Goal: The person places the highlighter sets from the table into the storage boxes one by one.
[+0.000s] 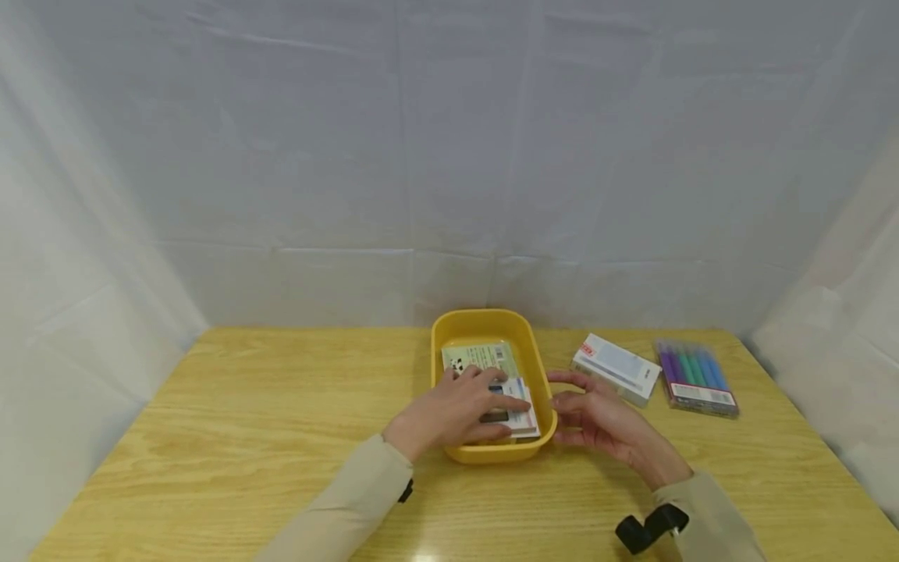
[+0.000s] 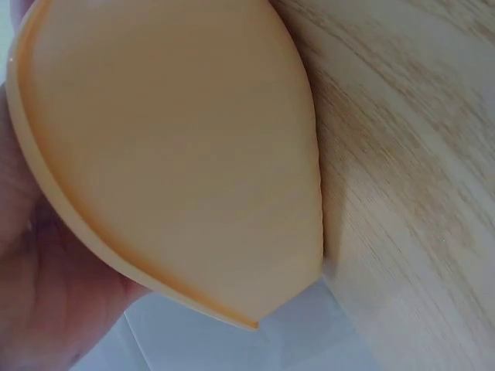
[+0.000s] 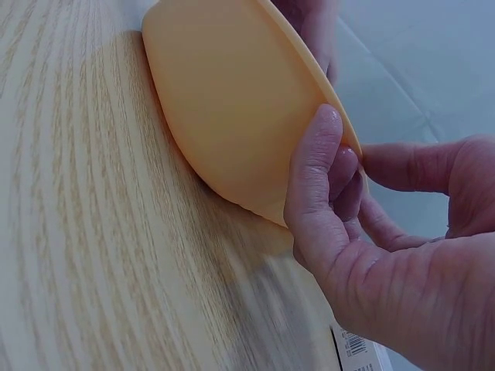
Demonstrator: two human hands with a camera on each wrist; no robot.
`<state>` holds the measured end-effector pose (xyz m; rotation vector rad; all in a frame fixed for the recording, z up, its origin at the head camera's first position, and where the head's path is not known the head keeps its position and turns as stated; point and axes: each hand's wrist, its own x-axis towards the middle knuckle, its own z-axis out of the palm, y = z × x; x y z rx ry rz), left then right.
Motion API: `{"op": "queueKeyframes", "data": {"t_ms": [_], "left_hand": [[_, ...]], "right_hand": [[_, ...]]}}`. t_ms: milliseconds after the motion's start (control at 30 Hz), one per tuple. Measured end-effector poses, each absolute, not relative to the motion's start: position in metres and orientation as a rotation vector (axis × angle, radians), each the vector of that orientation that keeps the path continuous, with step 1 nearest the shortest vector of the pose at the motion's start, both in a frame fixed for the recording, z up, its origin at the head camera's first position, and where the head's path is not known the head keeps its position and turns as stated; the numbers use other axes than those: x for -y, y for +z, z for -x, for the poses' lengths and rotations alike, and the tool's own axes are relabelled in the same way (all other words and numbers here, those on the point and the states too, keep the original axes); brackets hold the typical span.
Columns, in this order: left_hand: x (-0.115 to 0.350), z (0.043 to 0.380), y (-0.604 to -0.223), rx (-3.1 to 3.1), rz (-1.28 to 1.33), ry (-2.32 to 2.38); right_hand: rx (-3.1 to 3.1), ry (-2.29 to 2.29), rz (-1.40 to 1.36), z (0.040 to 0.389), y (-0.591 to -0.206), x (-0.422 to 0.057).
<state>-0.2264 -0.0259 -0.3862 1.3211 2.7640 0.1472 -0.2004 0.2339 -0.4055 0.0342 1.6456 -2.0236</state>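
Note:
A yellow plastic basket point(image 1: 492, 456) stands on the table with several flat packages in it. My left hand point(image 1: 449, 410) reaches in over its left side, with fingers spread across a small white box point(image 1: 523, 421). Behind that box lies a pale green packet point(image 1: 481, 357) with a cow-like print, partly covered by the hand. Outside the basket, my right hand point(image 1: 600, 421) touches the right wall near the rim with slightly bent fingers. The right wrist view shows these fingertips point(image 3: 329, 120) against the outer wall. In the left wrist view the basket wall point(image 2: 178, 154) hides the left fingers.
A white box point(image 1: 621, 367) with a red mark lies right of the basket. Beyond it is a clear pack of coloured pens point(image 1: 698, 375), purple through green to blue. White sheeting point(image 1: 351, 156) hangs behind the wooden table point(image 1: 267, 437) and at both sides.

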Motion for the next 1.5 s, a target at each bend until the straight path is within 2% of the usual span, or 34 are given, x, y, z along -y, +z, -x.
{"op": "queueKeyframes", "data": {"t_ms": [367,700,1133,1333,1500], "left_hand": [[0.049,0.222,-0.376,-2.830,-1.354,0.443],[0.085,0.219,-0.380,-2.986,-1.142,0.740],[0.098,0.223,-0.393,-2.668,-0.385,1.532],[0.096,0.225,-0.393,-2.236,-0.153,1.825],[0.094,0.230,-0.394,-2.038,-0.029,1.884]], "right_hand": [[-1.683,-2.017,-0.053,0.200,-0.409,-0.232],[-1.659,-2.032,-0.061,0.198,-0.408,-0.233],[-1.678,-2.021,-0.086,0.199,-0.408,-0.232],[-1.687,-2.017,-0.092,0.200,-0.408,-0.231],[-1.702,-2.020,-0.102,0.201,-0.407,-0.230]]}}
